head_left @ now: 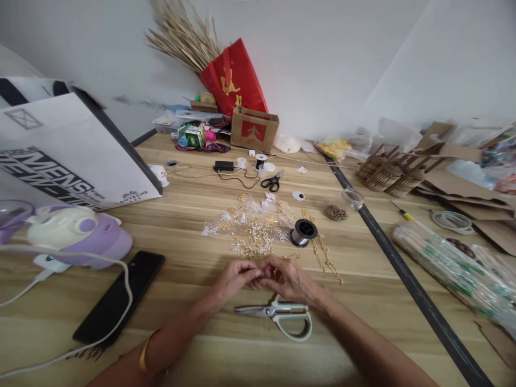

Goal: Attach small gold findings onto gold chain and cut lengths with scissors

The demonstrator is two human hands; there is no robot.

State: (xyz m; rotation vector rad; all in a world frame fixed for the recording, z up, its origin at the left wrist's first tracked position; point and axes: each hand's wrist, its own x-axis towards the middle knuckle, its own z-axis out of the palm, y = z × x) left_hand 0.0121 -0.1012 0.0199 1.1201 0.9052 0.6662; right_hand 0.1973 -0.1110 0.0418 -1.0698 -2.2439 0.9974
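Wood-grain counter (209,355), left hand (237,274) and right hand (284,277) meeting, fingers (250,275) closed in a pinch, anything held too small to tell, pale-handled scissors (269,310) nearer, gold beads (260,236) beyond.

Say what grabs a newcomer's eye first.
The bright red bag at the back, with straw-coloured stalks fanning up at its left, stands out first. Next comes the large white box at far left, boldly lettered in black. Small gold and clear pieces lie just below the picture's centre.
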